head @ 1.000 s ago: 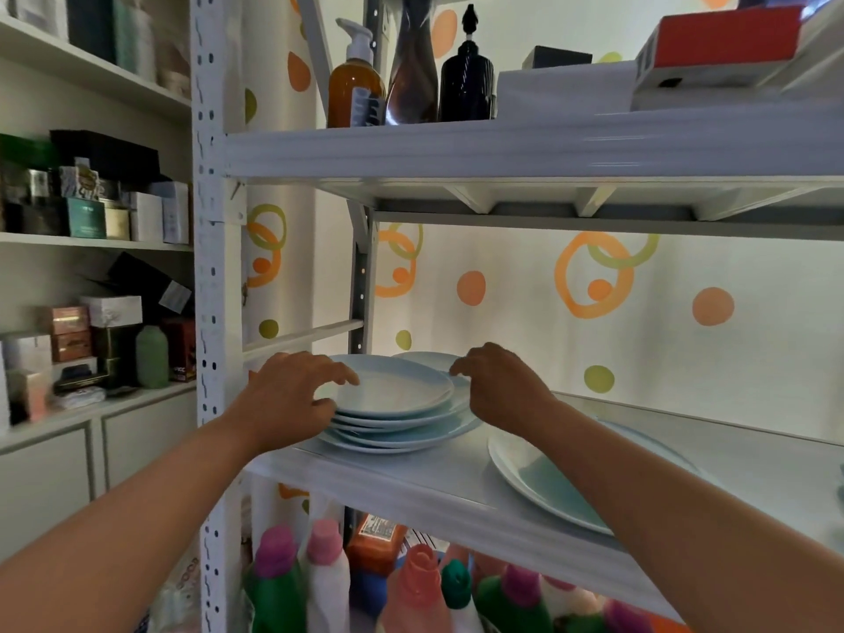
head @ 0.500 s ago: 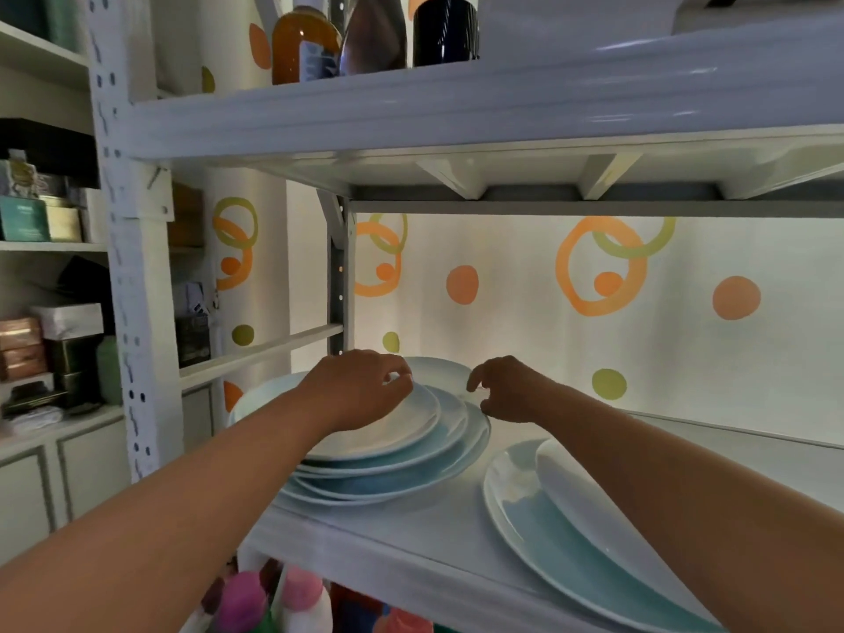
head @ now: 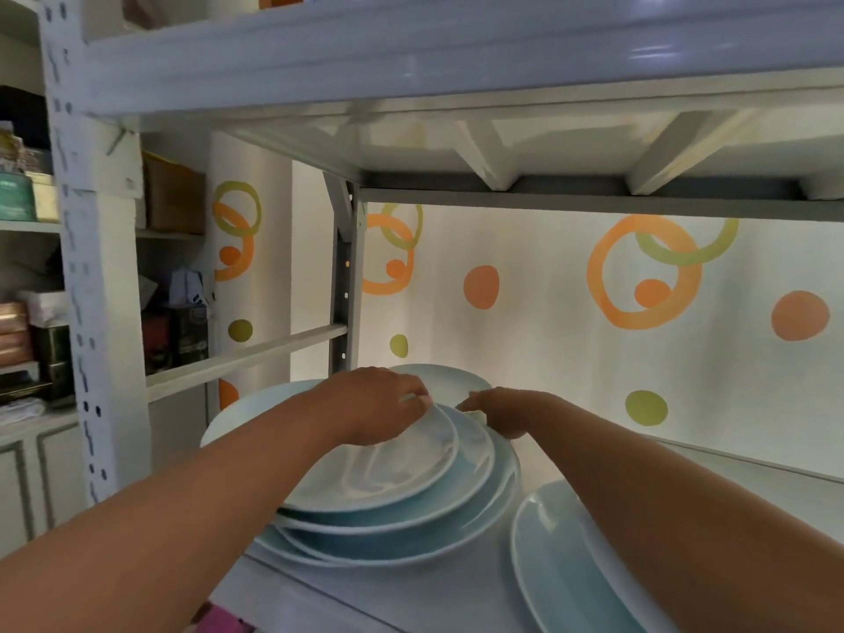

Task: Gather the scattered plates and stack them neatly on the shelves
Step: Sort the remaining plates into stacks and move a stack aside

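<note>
Seen from the head camera, the stack of round, pale blue glazed ceramic plates (head: pixel 392 509) is sitting at the left end of the white painted metal shelf board (head: pixel 411 600), directly ahead of both hands and just below them. The plates are lying staggered rather than centred, with the lower rims showing further to the right. The left hand (head: pixel 379 406) is reaching across the top plate (head: pixel 379 468), its fingers curling over that plate's far rim and holding it. The right hand (head: pixel 504 411) is resting with bent fingers on the far right rims of the lower plates; I cannot tell whether it is gripping or only pressing.

Squaring the stack is probably going to mean drawing the top plate rightward. The glaze is shining smooth, so it is likely slippery. A larger pale blue plate (head: pixel 561 568) is lying just right of the stack, partly under the right forearm.
</note>
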